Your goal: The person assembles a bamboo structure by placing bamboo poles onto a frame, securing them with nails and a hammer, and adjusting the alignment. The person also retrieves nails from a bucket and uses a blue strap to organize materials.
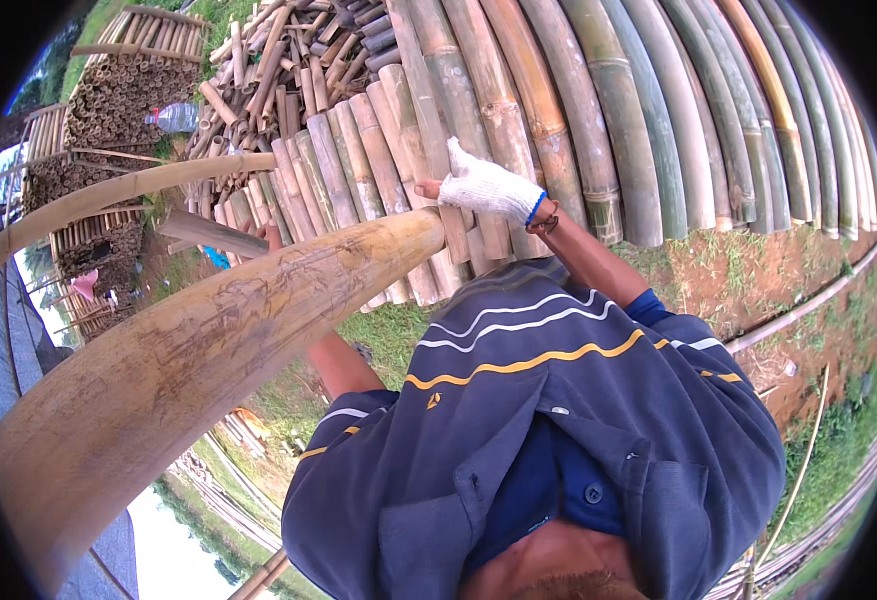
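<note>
Bamboo pole [209, 350] angles up, its tip touching our gloved right hand [487, 187], fingers bunched together. Our left hand [275, 236] is behind the pole, grip unreadable. A loose hold and it could roll away.

One thick, pale, scratched bamboo pole [199, 340] lay just left of one white knitted work glove [487, 186]. Beyond that gloved hand, roughly fifteen long green-and-tan bamboo culms [649, 130] lay side by side, and one clear plastic bottle [172, 117] sat far left.
</note>
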Demonstrator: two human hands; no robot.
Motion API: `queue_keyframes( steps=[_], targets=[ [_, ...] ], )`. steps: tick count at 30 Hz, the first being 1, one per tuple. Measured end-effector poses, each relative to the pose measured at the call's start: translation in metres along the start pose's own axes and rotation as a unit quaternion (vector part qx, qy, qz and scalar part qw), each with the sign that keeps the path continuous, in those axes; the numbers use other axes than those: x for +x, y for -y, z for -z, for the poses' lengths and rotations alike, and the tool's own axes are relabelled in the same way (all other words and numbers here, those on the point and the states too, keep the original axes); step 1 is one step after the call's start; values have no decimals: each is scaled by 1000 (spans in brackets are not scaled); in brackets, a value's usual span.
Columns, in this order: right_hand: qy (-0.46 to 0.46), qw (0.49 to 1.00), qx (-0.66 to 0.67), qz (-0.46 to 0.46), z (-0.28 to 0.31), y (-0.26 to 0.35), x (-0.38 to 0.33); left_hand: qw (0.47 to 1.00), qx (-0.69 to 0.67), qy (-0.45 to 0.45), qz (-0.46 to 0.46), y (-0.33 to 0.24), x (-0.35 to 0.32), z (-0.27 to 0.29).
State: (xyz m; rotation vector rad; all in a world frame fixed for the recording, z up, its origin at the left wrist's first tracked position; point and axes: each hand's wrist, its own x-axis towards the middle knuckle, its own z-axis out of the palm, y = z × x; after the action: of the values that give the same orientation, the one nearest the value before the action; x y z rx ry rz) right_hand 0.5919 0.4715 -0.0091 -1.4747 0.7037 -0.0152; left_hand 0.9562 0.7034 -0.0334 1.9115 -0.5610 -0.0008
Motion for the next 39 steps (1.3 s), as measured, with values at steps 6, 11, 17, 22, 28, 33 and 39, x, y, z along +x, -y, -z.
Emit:
queue_keyframes(
  steps=[6,11,17,22,28,33,39],
  targets=[
    [-2,1000,-18,5,-1,-11,11,987,109,-10,115,69,-124,63],
    [0,1000,-18,9,-1,-4,4,989,96,51,100,57,-175,47],
    [-19,999,-13,45,-8,-11,11,978,41,128,157,15,-207,40],
    [-170,983,-12,71,-5,-23,-10,981,16,161,102,7,-254,59],
    [-325,932,-159,21,-14,-35,-42,974,-16,198,110,4,-300,103],
    [-448,831,-329,2,5,-74,-68,969,-38,228,91,-63,-295,110],
    [-530,723,-438,64,18,-70,-114,919,-231,318,-34,-165,-279,66]
  ],
)
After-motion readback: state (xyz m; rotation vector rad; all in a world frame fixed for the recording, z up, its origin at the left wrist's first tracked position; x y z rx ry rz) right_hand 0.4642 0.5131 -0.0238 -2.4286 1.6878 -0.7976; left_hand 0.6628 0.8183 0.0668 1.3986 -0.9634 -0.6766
